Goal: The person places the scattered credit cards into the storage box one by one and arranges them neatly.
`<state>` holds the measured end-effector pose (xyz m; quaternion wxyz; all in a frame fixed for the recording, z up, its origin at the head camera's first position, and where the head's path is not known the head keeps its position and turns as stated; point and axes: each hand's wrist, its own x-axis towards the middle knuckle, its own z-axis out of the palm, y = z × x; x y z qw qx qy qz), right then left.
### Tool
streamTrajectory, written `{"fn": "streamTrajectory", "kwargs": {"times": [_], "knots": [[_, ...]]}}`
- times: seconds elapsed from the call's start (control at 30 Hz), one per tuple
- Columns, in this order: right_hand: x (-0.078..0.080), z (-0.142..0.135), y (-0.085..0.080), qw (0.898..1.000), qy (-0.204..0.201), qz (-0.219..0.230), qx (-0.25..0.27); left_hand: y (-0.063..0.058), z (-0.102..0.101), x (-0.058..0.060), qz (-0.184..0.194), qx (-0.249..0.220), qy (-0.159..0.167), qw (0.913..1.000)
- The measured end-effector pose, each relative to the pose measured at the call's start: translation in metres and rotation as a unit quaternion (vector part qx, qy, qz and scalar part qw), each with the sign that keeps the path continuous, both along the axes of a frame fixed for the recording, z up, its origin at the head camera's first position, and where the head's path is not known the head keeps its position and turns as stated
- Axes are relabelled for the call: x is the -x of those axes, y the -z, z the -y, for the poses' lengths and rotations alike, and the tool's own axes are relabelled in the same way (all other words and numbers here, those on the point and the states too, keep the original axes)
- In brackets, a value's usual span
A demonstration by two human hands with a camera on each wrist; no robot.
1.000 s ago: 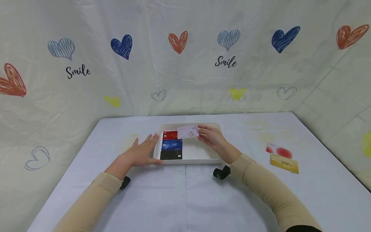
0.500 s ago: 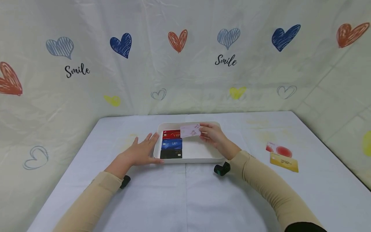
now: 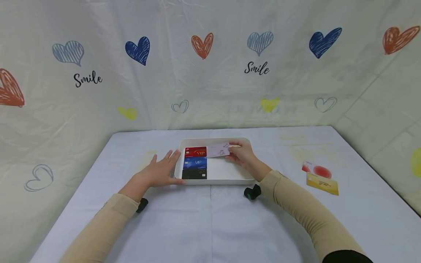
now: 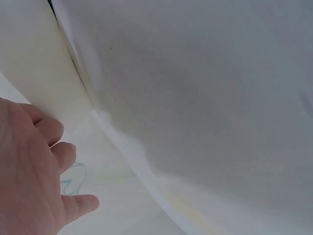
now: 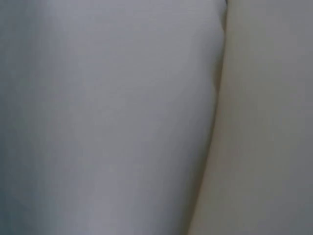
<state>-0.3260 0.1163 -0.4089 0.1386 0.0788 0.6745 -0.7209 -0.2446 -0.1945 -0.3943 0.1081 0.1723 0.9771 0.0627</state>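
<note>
A shallow white tray [image 3: 230, 181] lies on the table. Down its left side run a red VIP card [image 3: 195, 151], a blue VIP card [image 3: 194, 162] and a black VIP card [image 3: 194, 174], one below another. My right hand [image 3: 244, 155] pinches the right end of a pale pink card [image 3: 217, 150], whose left end is right beside the red card in the tray's back part. With fingers spread, my left hand [image 3: 161, 171] rests at the tray's left side, the thumb along the front left corner. The left wrist view shows only part of that hand; the right wrist view shows no hand.
Right of the tray, a gold card [image 3: 322, 184] overlaps a white card with red circles [image 3: 320, 171] on the white-covered table [image 3: 210, 223]. A curtain with printed hearts [image 3: 210, 84] hangs behind the table. Dark wrist devices sit under both wrists.
The pink card has moved right and lower into the tray, off the red card it partly covered. My right hand has gone with it; the left hand stays at the tray's edge.
</note>
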Motion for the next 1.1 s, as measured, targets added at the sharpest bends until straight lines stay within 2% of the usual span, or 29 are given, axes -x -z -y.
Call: {"fn": "streamTrajectory", "kwargs": {"times": [0.17, 0.5, 0.6, 0.73, 0.8, 1.1], "knots": [[-0.0004, 0.0016, 0.0038, 1.000, 0.002, -0.015, -0.020, 0.0006, -0.0004, -0.0007, 0.001, -0.005, -0.002, 1.0000], [-0.0039, 0.0019, 0.0079, 0.993, -0.008, -0.058, -0.106, 0.0011, -0.0006, -0.0025, 0.006, -0.006, -0.001, 1.0000], [-0.0040, 0.0023, 0.0066, 0.977, -0.037, -0.080, -0.192, -0.0002, -0.0009, -0.0032, 0.005, -0.006, -0.001, 1.0000], [-0.0035, 0.0047, 0.0038, 0.946, -0.091, -0.103, -0.293, -0.0011, -0.0005, -0.0038, 0.002, -0.007, -0.004, 1.0000], [-0.0031, 0.0055, 0.0024, 0.937, -0.110, -0.110, -0.313, -0.0010, -0.0004, -0.0037, 0.002, -0.005, -0.005, 1.0000], [0.0017, 0.0041, 0.0033, 0.901, -0.146, -0.122, -0.390, -0.0020, -0.0021, -0.0024, 0.001, -0.007, -0.006, 1.0000]]}}
